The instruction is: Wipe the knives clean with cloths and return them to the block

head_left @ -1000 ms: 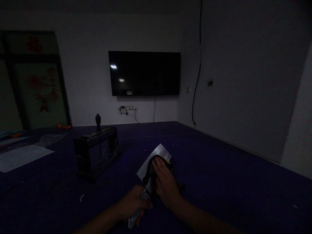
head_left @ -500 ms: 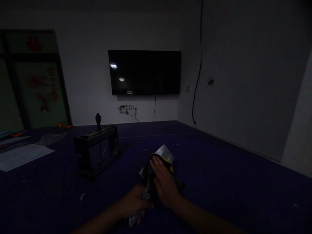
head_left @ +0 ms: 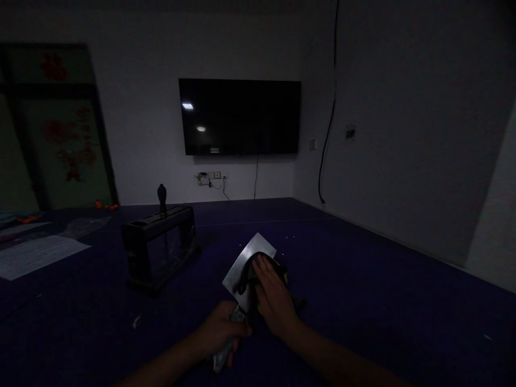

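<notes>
My left hand is clasping the cleaver by its handle, and my right hand is pressing a dark cloth onto the blade, which is slanting away from me over the purple surface. I am probably wiping it, so the next stroke is likely calling for a firm handle and care near the edge. Well to the left, a black stand is standing.
</notes>
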Action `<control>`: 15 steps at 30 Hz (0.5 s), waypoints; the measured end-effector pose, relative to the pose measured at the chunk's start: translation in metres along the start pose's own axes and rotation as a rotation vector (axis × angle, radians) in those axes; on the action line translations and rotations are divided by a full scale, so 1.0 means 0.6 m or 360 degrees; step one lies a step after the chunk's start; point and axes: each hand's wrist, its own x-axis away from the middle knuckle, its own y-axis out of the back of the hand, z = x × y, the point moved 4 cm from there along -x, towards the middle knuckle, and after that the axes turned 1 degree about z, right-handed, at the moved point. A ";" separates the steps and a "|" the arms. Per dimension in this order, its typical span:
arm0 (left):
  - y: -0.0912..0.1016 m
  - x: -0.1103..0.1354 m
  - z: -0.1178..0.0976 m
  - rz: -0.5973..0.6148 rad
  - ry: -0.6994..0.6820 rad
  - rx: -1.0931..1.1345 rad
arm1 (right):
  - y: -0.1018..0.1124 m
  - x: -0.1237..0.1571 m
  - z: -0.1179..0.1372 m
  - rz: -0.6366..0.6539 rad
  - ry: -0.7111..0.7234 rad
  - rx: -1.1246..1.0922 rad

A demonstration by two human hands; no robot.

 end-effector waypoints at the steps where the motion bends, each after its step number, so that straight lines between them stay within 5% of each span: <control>1: 0.000 0.001 -0.001 -0.0014 0.0007 0.0004 | 0.000 0.001 0.000 0.0005 -0.0012 0.0005; 10: 0.001 0.000 0.002 -0.0029 0.0019 -0.0019 | 0.005 0.004 0.004 -0.0040 0.0035 0.0006; 15: -0.005 0.004 -0.006 0.0118 0.0012 -0.0214 | 0.009 0.004 0.008 -0.0050 0.0091 0.0039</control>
